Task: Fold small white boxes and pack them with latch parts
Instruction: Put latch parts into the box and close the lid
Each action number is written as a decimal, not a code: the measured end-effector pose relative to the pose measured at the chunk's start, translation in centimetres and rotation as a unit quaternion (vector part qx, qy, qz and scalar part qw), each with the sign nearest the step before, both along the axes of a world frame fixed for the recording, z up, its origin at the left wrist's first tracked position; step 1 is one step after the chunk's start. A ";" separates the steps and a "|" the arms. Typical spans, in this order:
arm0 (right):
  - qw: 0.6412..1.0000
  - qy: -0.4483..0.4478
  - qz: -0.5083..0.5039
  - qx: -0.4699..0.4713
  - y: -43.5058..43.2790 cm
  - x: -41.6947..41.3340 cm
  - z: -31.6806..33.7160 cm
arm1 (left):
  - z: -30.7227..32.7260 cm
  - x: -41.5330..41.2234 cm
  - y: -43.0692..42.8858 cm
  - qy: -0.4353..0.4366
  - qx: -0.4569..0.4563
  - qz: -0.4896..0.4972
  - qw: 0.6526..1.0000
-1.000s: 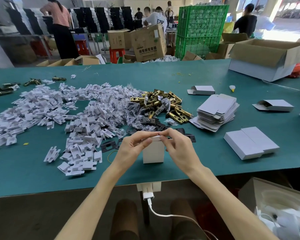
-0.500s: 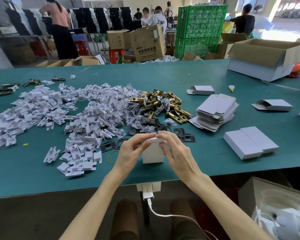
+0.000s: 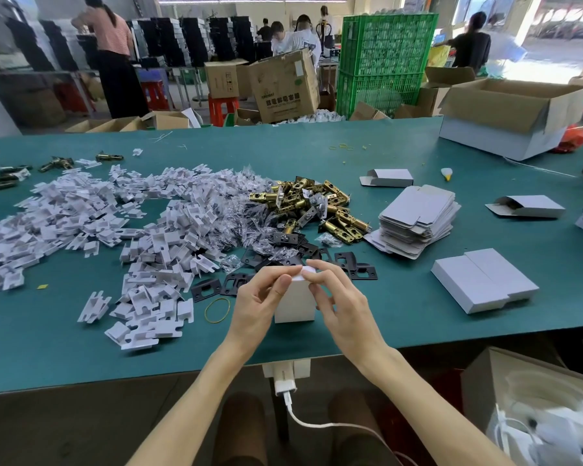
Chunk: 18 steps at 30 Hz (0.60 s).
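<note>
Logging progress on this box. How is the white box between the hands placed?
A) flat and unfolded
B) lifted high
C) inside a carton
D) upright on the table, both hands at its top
D: the white box stands upright on the table, the left hand and right hand pinching its top flap.

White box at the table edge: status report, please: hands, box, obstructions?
Left hand, right hand both pinching the white box at its top. Box upright on green table. Black plates close behind, not blocking.

Left hand point(image 3: 253, 306), right hand point(image 3: 345, 314), fingers point(image 3: 284, 283) curled
</note>
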State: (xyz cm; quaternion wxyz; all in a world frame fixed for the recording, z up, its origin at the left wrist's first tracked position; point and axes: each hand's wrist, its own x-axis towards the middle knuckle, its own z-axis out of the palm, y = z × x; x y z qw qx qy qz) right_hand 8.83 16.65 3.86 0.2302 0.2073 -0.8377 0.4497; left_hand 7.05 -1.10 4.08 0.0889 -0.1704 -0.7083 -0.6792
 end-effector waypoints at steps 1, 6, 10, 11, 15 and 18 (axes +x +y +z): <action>1.000 -0.002 -0.001 -0.011 -0.1 0.0 0.0 | 0.0 0.0 0.1 -0.003 -0.002 0.002 1.000; 0.999 0.003 -0.013 -0.038 -0.5 -0.1 -0.3 | -0.3 -0.1 0.6 -0.059 0.014 0.003 0.998; 0.999 -0.002 -0.013 -0.050 -0.5 -0.1 -0.3 | -0.9 0.0 0.8 -0.107 0.038 0.002 0.994; 0.999 -0.001 -0.014 -0.051 -0.6 -0.1 -0.4 | -1.0 0.0 0.7 -0.108 0.038 -0.001 0.993; 0.998 -0.015 -0.024 -0.051 -0.8 0.0 -0.6 | -1.0 -0.2 0.7 -0.115 0.050 -0.007 0.992; 0.998 -0.026 -0.027 -0.056 -0.9 0.1 -0.5 | -1.2 -0.1 0.7 -0.122 0.053 -0.006 0.991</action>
